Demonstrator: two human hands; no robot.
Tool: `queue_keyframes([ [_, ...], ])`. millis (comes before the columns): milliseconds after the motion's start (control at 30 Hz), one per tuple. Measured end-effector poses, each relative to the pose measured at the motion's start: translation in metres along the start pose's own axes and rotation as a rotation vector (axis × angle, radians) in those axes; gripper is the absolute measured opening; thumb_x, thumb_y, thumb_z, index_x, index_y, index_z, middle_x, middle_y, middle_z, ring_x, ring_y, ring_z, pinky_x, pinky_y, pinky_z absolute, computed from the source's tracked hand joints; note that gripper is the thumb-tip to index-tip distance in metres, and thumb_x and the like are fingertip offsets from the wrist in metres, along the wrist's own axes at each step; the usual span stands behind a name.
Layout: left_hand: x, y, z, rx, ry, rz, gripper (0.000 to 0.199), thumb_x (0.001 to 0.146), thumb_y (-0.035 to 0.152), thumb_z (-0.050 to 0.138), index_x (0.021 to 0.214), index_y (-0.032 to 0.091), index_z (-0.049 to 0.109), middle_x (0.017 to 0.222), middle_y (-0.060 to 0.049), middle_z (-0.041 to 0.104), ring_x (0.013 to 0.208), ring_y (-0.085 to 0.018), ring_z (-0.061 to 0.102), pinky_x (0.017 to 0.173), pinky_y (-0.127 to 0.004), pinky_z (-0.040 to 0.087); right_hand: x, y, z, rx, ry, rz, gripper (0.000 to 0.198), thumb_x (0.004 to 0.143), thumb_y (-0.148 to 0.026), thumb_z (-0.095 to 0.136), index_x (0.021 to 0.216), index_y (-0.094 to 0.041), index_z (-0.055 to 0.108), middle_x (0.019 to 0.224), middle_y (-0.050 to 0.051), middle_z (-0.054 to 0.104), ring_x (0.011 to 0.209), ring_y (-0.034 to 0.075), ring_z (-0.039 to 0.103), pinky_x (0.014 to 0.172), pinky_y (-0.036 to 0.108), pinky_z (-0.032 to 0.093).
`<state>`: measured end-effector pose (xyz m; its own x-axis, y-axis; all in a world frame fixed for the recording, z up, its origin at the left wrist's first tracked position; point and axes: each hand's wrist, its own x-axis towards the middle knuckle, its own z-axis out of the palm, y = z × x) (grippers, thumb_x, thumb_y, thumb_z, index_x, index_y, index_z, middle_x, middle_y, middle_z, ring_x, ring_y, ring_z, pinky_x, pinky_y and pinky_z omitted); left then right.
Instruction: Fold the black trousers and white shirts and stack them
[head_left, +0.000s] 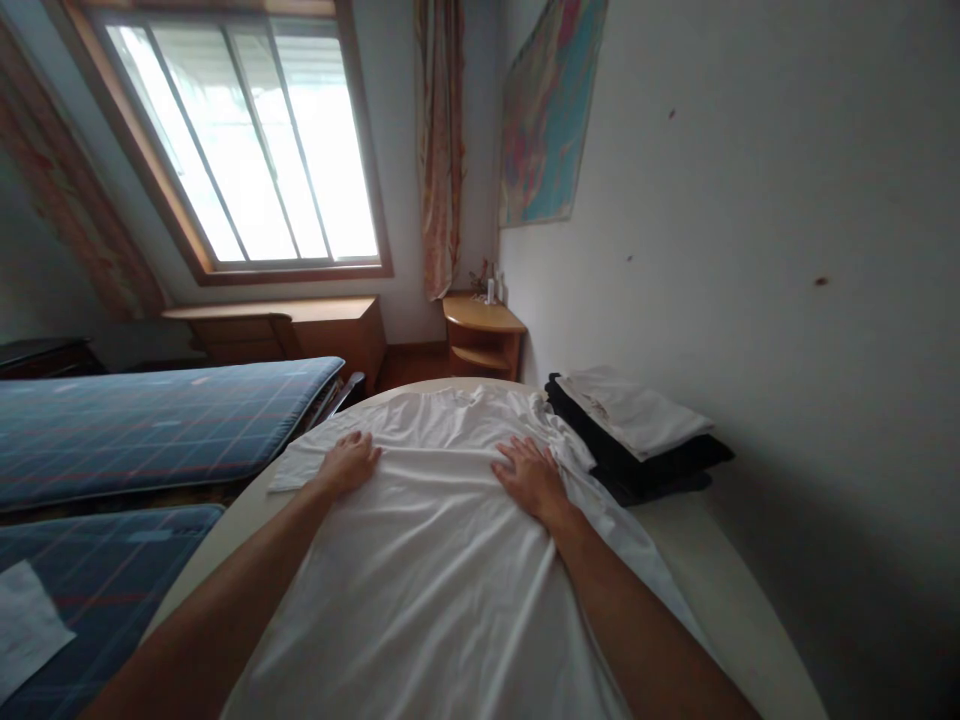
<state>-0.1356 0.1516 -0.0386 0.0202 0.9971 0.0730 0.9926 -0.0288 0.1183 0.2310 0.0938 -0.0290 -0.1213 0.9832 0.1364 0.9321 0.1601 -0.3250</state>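
white t-shirt: spread flat on the bed, collar end away from the camera near the far edge, hem toward the viewer.
left hand: palm down on the shirt's left shoulder area, fingers released and spread, grasping nothing.
right hand: flat on the right shoulder area, fingers released, pressing cloth, just beside the bunched right sleeve.
handling: judged light, soft and limp; no stiffness, likely to wrinkle and slide over the sheet; not fragile.
where to hold: best pinched at shoulder seams, sleeve ends or hem corners; a flat palm only smooths.
long axis: runs from viewer toward the far wall, collar pointing at the corner shelf.
left sleeve: lies out flat toward the bed's left edge.
folded stack: white garment on dark ones, right of the shirt, beside the wall, apart from both hands.
plaid mattress: left, well apart.
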Motion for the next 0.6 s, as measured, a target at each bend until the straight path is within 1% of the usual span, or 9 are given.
queue_keyframes([
  [67,0.0,0.007,0.002,0.019,-0.015,-0.019,0.05,0.096,0.046,0.036,0.13,0.014,0.054,0.144,-0.021,0.05,0.134,-0.032,0.045,0.108,-0.044,0.035,0.002,0.0,0.001,-0.013,-0.016,0.012,0.053,0.098,-0.052,0.041,0.145,-0.03,0.05,0.159,0.005,0.037,0.149,0.028,0.023,0.12,0.051,0.01],
  [133,0.003,0.014,0.002,0.036,-0.024,-0.056,0.055,0.096,0.046,0.035,0.137,0.012,0.049,0.147,-0.023,0.046,0.137,-0.035,0.042,0.107,-0.047,0.035,0.005,0.0,0.002,-0.032,-0.04,0.019,0.054,0.099,-0.052,0.039,0.147,-0.03,0.047,0.161,0.005,0.032,0.15,0.029,0.02,0.119,0.053,0.009],
  [233,0.013,0.026,0.003,0.049,-0.022,-0.136,0.057,0.095,0.039,0.035,0.141,0.008,0.045,0.152,-0.026,0.039,0.14,-0.039,0.037,0.106,-0.053,0.034,0.01,0.0,0.003,-0.063,-0.076,0.022,0.057,0.099,-0.054,0.036,0.15,-0.03,0.042,0.163,0.006,0.027,0.151,0.03,0.016,0.119,0.054,0.006],
  [333,0.023,0.044,0.006,0.054,0.011,-0.231,0.056,0.092,0.032,0.039,0.139,0.003,0.048,0.15,-0.029,0.039,0.137,-0.042,0.038,0.102,-0.054,0.036,0.016,0.0,0.004,-0.083,-0.088,0.027,0.059,0.099,-0.056,0.034,0.152,-0.031,0.04,0.164,0.007,0.025,0.151,0.03,0.015,0.119,0.054,0.005],
  [400,0.027,0.056,0.008,0.054,0.055,-0.273,0.053,0.091,0.027,0.039,0.135,0.001,0.052,0.146,-0.03,0.043,0.133,-0.04,0.042,0.1,-0.051,0.039,0.021,-0.001,0.005,-0.088,-0.095,0.036,0.059,0.099,-0.057,0.033,0.152,-0.032,0.039,0.164,0.006,0.025,0.151,0.03,0.014,0.119,0.054,0.005],
  [467,0.027,0.066,0.011,0.05,0.104,-0.289,0.05,0.092,0.025,0.036,0.133,0.003,0.055,0.141,-0.028,0.048,0.128,-0.037,0.047,0.099,-0.047,0.04,0.026,-0.001,0.006,-0.091,-0.09,0.04,0.059,0.099,-0.058,0.032,0.152,-0.032,0.039,0.164,0.006,0.025,0.151,0.03,0.014,0.119,0.054,0.006],
  [533,0.026,0.071,0.014,0.044,0.148,-0.289,0.051,0.093,0.027,0.035,0.135,0.006,0.054,0.14,-0.025,0.051,0.127,-0.035,0.049,0.102,-0.046,0.038,0.03,-0.001,0.007,-0.091,-0.071,0.033,0.059,0.099,-0.058,0.033,0.151,-0.032,0.04,0.164,0.006,0.025,0.151,0.03,0.015,0.119,0.054,0.006],
  [600,0.023,0.07,0.014,0.039,0.175,-0.284,0.053,0.094,0.031,0.036,0.141,0.01,0.05,0.143,-0.021,0.05,0.13,-0.033,0.046,0.106,-0.046,0.034,0.031,0.0,0.007,-0.081,-0.05,0.028,0.058,0.099,-0.057,0.034,0.151,-0.031,0.041,0.163,0.006,0.026,0.151,0.029,0.016,0.119,0.053,0.007],
])
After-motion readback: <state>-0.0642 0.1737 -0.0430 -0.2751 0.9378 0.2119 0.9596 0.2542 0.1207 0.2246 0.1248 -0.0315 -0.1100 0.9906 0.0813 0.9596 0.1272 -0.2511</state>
